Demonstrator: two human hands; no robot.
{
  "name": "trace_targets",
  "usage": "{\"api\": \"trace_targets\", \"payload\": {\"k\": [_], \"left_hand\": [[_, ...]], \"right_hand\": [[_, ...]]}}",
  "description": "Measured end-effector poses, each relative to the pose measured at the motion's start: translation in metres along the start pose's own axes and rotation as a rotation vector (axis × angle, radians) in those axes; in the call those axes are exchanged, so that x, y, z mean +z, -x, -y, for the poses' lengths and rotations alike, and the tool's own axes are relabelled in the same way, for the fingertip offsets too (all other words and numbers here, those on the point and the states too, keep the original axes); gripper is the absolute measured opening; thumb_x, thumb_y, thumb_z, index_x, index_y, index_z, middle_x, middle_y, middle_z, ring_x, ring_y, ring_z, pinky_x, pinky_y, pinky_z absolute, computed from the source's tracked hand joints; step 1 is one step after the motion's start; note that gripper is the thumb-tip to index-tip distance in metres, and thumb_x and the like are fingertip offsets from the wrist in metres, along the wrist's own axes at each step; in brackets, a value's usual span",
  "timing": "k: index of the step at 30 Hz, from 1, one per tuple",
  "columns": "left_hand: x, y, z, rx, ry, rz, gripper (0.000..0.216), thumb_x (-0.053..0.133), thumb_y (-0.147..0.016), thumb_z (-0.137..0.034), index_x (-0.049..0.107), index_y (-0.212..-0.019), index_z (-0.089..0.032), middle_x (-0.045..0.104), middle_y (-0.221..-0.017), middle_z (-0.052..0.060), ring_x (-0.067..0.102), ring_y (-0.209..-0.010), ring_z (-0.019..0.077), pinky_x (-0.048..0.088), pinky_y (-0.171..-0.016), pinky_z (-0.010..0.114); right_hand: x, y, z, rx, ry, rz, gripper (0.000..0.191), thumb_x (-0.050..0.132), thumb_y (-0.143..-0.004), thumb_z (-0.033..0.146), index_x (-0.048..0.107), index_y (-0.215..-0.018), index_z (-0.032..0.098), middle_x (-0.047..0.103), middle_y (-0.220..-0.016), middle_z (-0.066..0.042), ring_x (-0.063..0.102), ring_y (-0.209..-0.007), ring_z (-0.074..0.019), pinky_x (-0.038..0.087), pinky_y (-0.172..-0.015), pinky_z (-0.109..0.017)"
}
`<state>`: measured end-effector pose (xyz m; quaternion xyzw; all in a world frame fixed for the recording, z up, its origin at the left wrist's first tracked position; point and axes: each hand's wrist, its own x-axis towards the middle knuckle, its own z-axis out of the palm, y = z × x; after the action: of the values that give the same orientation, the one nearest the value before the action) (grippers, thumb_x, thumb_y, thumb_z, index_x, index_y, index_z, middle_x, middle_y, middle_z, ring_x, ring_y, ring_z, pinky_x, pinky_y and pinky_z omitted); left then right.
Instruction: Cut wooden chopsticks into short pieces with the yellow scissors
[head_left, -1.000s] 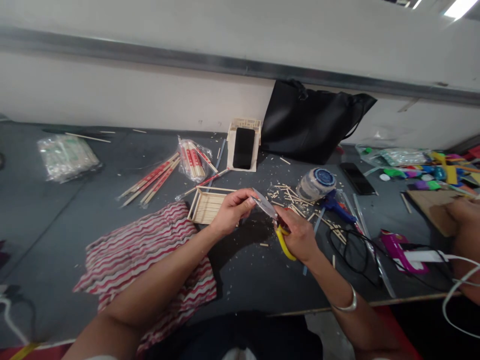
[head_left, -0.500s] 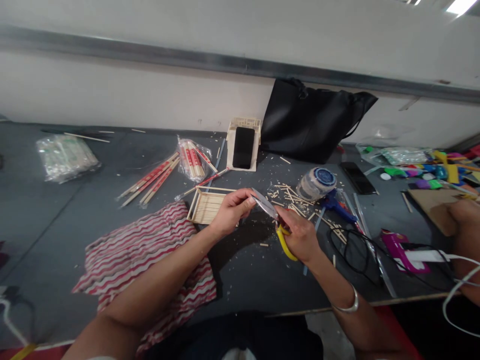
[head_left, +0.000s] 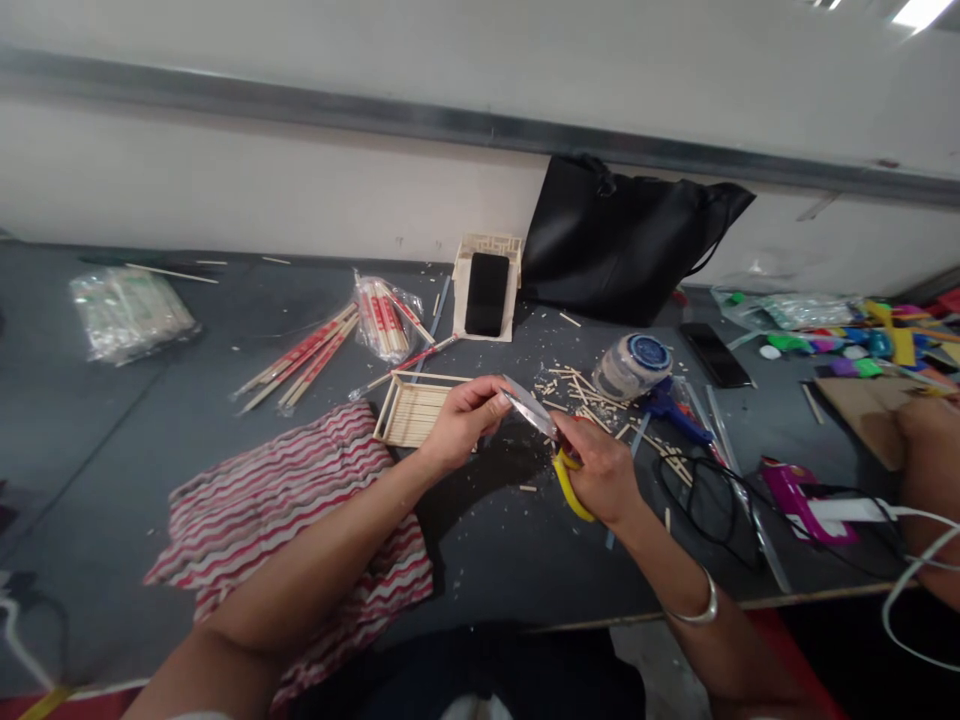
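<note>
Above table, gripping scissors by the handles with right hand, clear of the surface. Silver and shiny along the blades, pointed left and slightly away; bright yellow on the lower loop, with a bit of orange-red by the knuckles, otherwise mostly hidden in the grip. Pinching at the blade tips with left hand, thumb against fingers; can't tell whether on the metal or on some small piece. Just left of that, can see stick tray on the table: pale wood, floored with thin sticks laid side by side, edged with thin raised rails, partly hidden behind left hand. Can also see striped cloth just beside it, wavy red, white and grey. Right of the blades, see stick offcuts scattered near blue-lidded jar.
</note>
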<state>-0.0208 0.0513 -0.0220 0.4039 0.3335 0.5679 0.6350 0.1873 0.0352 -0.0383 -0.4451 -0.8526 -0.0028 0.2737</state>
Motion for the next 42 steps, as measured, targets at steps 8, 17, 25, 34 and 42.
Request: {"api": "trace_targets", "payload": {"k": [8, 17, 25, 34, 42], "left_hand": [[0.002, 0.000, -0.001, -0.008, -0.024, 0.038, 0.047, 0.084, -0.066, -0.056, 0.060, -0.069, -0.016, 0.036, -0.048, -0.009, 0.027, -0.043, 0.0041, 0.020, -0.041, 0.019], [0.001, -0.001, -0.001, 0.001, 0.023, 0.079, 0.046, 0.085, -0.066, -0.055, 0.060, -0.071, -0.017, 0.036, -0.048, -0.010, 0.027, -0.042, 0.0039, 0.020, -0.041, 0.019], [0.003, 0.001, -0.003, -0.001, -0.005, 0.049, 0.046, 0.084, -0.066, -0.056, 0.059, -0.070, -0.017, 0.037, -0.048, -0.009, 0.028, -0.043, 0.0047, 0.019, -0.042, 0.020], [0.001, 0.001, -0.001, 0.009, -0.053, 0.039, 0.046, 0.081, -0.069, -0.057, 0.060, -0.069, -0.017, 0.037, -0.049, -0.008, 0.028, -0.044, 0.0050, 0.019, -0.042, 0.020], [0.009, 0.003, -0.002, -0.095, -0.013, 0.043, 0.046, 0.080, -0.070, -0.059, 0.063, -0.074, -0.016, 0.035, -0.050, -0.010, 0.022, -0.042, 0.0039, 0.017, -0.041, 0.019]], "right_hand": [[0.008, 0.000, -0.002, 0.033, -0.093, 0.014, 0.044, 0.052, -0.080, 0.012, 0.069, -0.119, 0.022, 0.074, -0.083, -0.003, 0.067, -0.068, -0.0170, 0.054, -0.065, -0.026], [0.007, 0.000, -0.002, 0.001, -0.005, -0.014, 0.039, 0.054, -0.082, 0.014, 0.070, -0.117, 0.023, 0.075, -0.086, -0.004, 0.069, -0.074, -0.0186, 0.055, -0.068, -0.028], [0.004, 0.000, -0.001, 0.009, 0.017, 0.004, 0.044, 0.055, -0.080, 0.013, 0.068, -0.121, 0.025, 0.073, -0.085, -0.003, 0.069, -0.080, -0.0201, 0.055, -0.072, -0.028], [0.002, 0.002, 0.000, 0.027, -0.049, 0.010, 0.046, 0.051, -0.076, 0.009, 0.071, -0.115, 0.023, 0.074, -0.080, -0.002, 0.067, -0.067, -0.0167, 0.053, -0.064, -0.025], [0.013, -0.005, 0.000, 0.174, -0.254, -0.080, 0.026, 0.054, -0.089, 0.023, 0.070, -0.110, 0.020, 0.076, -0.083, -0.004, 0.068, -0.066, -0.0168, 0.055, -0.062, -0.026]]}}
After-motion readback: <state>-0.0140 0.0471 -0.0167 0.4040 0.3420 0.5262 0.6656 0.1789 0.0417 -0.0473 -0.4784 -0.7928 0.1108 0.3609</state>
